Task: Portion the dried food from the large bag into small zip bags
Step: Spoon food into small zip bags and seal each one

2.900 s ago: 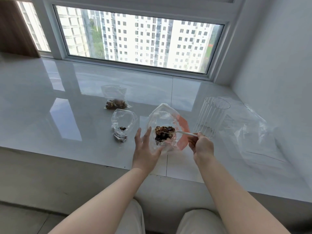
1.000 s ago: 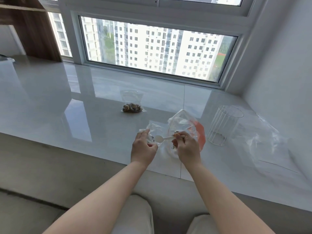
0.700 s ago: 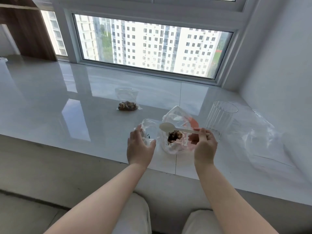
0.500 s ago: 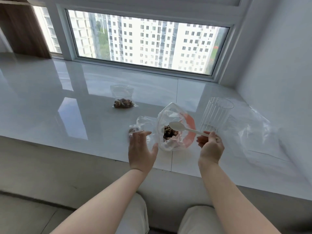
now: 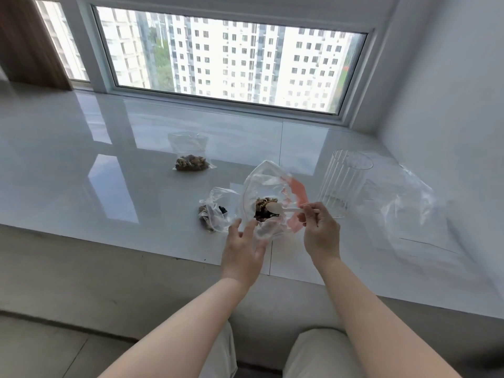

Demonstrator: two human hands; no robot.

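The large bag (image 5: 268, 192) stands open near the front edge of the white tabletop (image 5: 81, 165), dried food (image 5: 263, 211) at its bottom and a red band on its right side; no writing on it can be read. The right hand (image 5: 320, 233) pinches the handle of a white spoon (image 5: 283, 209), whose bowl lies over the food inside the bag's mouth. The left hand (image 5: 242, 249) has its fingers spread and relaxed, fingertips at the bag's near left wall, holding nothing. Just left of the large bag sits a partly filled small zip bag (image 5: 214, 211). A filled zip bag (image 5: 191, 156) lies farther back. A ribbed clear cup (image 5: 343, 181) stands right of the large bag, with crumpled clear plastic (image 5: 409, 203) toward the right edge.
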